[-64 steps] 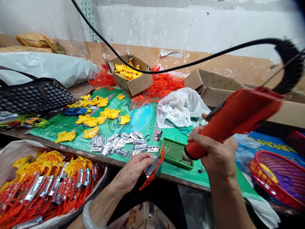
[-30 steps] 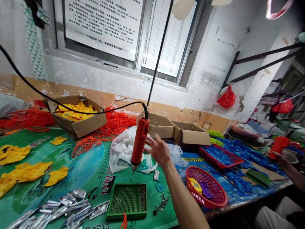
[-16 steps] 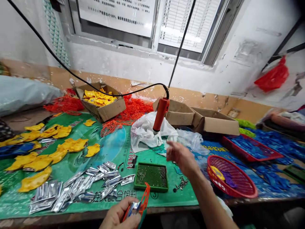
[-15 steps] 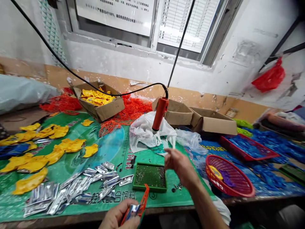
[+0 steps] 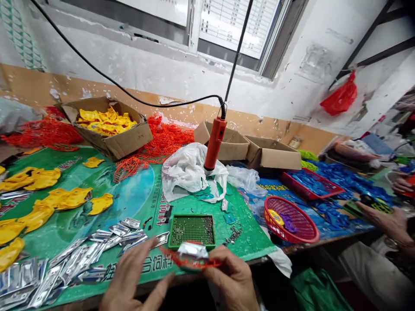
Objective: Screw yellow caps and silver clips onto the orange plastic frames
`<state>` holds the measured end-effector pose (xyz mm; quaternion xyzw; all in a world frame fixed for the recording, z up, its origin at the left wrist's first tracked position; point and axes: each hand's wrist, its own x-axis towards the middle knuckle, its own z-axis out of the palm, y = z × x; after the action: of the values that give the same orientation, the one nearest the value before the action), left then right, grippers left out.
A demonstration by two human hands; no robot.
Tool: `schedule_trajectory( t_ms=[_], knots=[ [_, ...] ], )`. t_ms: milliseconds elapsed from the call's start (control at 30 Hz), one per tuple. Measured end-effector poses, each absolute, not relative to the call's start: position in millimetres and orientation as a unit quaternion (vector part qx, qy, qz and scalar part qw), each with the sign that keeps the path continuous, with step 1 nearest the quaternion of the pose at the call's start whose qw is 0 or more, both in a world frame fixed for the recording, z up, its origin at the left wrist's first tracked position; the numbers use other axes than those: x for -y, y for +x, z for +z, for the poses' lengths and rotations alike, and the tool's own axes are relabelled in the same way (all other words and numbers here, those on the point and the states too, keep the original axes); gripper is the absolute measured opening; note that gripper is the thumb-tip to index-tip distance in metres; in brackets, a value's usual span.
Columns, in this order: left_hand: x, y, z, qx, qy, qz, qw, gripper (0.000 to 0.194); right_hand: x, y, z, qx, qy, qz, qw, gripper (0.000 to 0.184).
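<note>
My right hand (image 5: 231,276) pinches the end of an orange plastic frame (image 5: 212,261), low over the table's front edge. A shiny metal plate (image 5: 193,250) sits on this frame, and both are somewhat blurred. My left hand (image 5: 131,278) is to the left of the frame, thumb and fingers apart, with nothing in it. Just behind the frame lies a green tray (image 5: 191,218) holding small screws. An orange electric screwdriver (image 5: 215,144) hangs tip down above the tray. Many loose metal plates (image 5: 73,263) lie to the left.
Yellow plastic pieces (image 5: 69,198) and a cardboard box (image 5: 129,140) of more stand left. Orange frames (image 5: 168,140) pile behind. A red basket (image 5: 292,233) and a red tray (image 5: 337,191) with blue pieces are at right, near another person's hand (image 5: 384,222).
My right hand has come down from below the screwdriver and now grips the orange frame. My left hand has let go of it. The view has turned right, bringing another person's hands into sight.
</note>
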<state>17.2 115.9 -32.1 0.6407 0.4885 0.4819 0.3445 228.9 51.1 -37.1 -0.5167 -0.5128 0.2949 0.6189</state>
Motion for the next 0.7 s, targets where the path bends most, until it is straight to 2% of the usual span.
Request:
schedule_trajectory(
  t_ms=[33, 100, 167, 233, 333, 433, 500, 700],
  knots=[
    [-116.5, 20.3, -32.6, -0.517, 0.579, 0.500, 0.384, 0.060, -52.1, 224.4, -37.9, 0.452, -0.532, 0.296, 0.652, 0.019],
    [-116.5, 31.1, -32.0, -0.519, 0.439, 0.501, 0.536, 0.075, -55.5, 210.5, -39.9, 0.392, -0.539, 0.277, 0.692, 0.019],
    [-113.9, 44.1, -29.2, -0.461, 0.297, 0.473, 0.690, 0.088, -58.9, 191.9, -44.2, 0.426, -0.512, 0.244, 0.705, 0.011],
    [-109.2, 53.2, -23.3, -0.429, 0.192, 0.443, 0.763, 0.088, -59.9, 175.5, -48.3, 0.516, -0.459, 0.210, 0.692, 0.008],
    [-103.9, 53.4, -9.2, -0.442, 0.137, 0.433, 0.774, 0.070, -56.6, 176.3, -44.8, 0.646, -0.390, 0.236, 0.613, 0.030],
    [-105.1, 43.9, 2.5, -0.463, 0.145, 0.445, 0.753, 0.063, -59.2, 220.3, -29.4, 0.655, -0.474, 0.285, 0.515, 0.044],
    [-107.8, 38.9, 3.6, -0.470, 0.150, 0.451, 0.744, 0.063, -72.0, 264.6, -21.8, 0.601, -0.640, 0.195, 0.437, 0.025],
    [-109.8, 39.7, -19.8, -0.485, 0.152, 0.437, 0.742, 0.062, -136.1, 352.5, -34.5, 0.537, -0.773, 0.075, 0.328, 0.021]
  ],
)
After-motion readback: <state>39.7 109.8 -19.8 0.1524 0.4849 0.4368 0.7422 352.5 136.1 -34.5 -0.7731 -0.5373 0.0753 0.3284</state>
